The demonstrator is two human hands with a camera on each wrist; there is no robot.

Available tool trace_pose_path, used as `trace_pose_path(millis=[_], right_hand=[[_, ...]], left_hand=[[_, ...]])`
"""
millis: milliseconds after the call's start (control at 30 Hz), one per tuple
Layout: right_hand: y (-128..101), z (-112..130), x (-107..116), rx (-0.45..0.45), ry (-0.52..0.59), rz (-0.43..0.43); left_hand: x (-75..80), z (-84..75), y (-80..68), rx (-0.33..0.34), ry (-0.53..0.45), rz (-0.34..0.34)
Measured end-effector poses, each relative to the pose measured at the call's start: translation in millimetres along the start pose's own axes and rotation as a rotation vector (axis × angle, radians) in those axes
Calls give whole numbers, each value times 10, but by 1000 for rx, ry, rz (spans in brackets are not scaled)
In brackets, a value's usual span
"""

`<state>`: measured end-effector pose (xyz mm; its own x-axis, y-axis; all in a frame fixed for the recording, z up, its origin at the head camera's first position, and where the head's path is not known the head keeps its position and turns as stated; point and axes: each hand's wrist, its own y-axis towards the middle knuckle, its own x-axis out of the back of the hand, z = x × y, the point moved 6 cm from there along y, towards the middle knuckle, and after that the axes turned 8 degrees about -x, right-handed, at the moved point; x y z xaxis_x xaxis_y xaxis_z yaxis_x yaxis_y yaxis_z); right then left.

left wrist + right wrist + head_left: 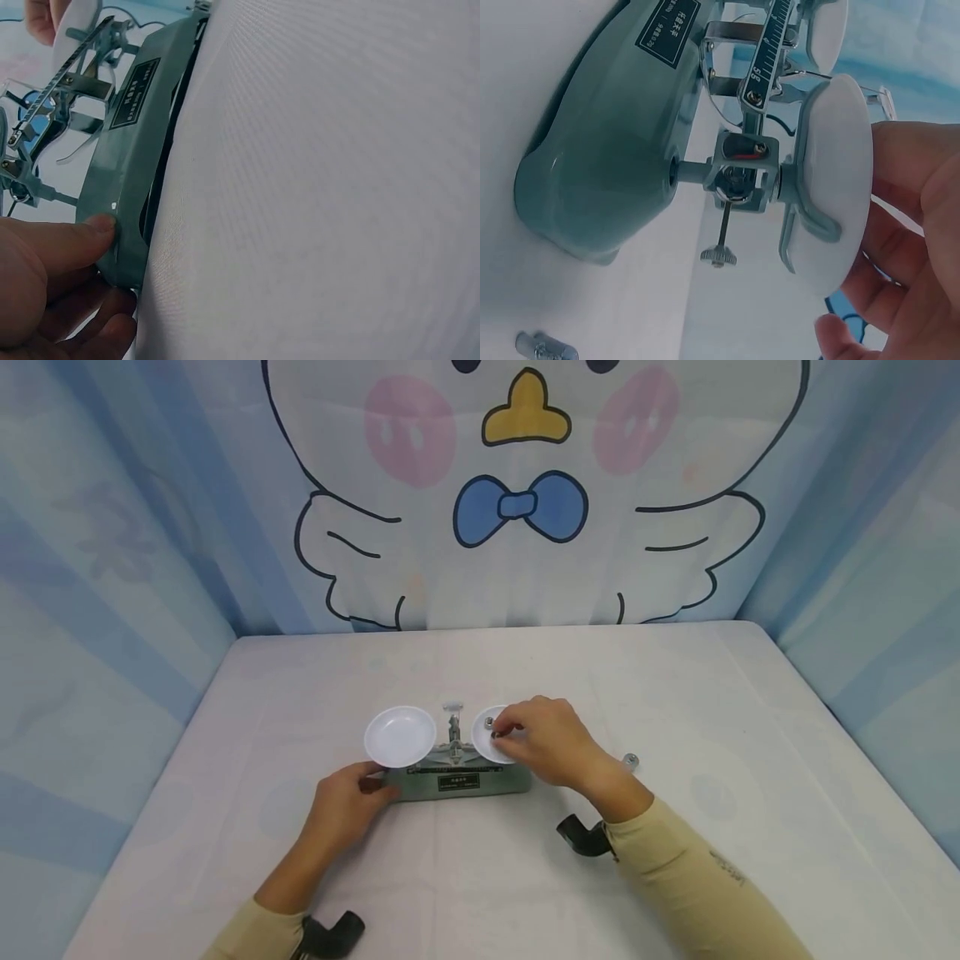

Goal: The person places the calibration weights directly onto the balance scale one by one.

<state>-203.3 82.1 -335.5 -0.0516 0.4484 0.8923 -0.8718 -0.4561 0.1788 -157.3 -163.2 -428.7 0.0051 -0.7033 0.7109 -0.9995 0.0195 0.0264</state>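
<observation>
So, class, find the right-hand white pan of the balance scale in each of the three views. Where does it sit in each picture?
Head: the right pan sits just right of the centre post, partly covered by the right hand.
Left wrist: only a white sliver at the top left, probably this pan; I cannot be sure.
Right wrist: seen edge-on at centre right, against the fingers.
Shared landmark: the black label on the green base.

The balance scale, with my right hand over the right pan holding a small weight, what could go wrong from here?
1. The right hand pinches a small metal weight over the right pan; dropped, it might jolt the pan.
2. The left pan looks empty, so the beam would likely tip right.
3. The left hand only touches the balance scale at its base end; a push could slide it.
</observation>
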Motion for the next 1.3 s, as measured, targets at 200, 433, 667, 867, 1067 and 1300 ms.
trace_pose_path(millis=[200, 433, 667, 867, 1067, 1300], right_hand=[[36, 46, -17, -31, -19, 5], [63, 63, -38, -47, -36, -16], [54, 64, -37, -52, -17, -42], [-7, -28, 54, -123, 57, -57], [-139, -234, 175, -165, 162, -122], [-324, -613, 113, -261, 163, -117]], left_hand=[[6, -4, 3, -9, -10, 1], [7, -17, -6, -21, -9, 1], [2, -14, -15, -17, -6, -2], [-5, -17, -16, -20, -5, -5], [-8, -20, -20, -17, -3, -4], [6, -22, -20, -27, -8, -7]])
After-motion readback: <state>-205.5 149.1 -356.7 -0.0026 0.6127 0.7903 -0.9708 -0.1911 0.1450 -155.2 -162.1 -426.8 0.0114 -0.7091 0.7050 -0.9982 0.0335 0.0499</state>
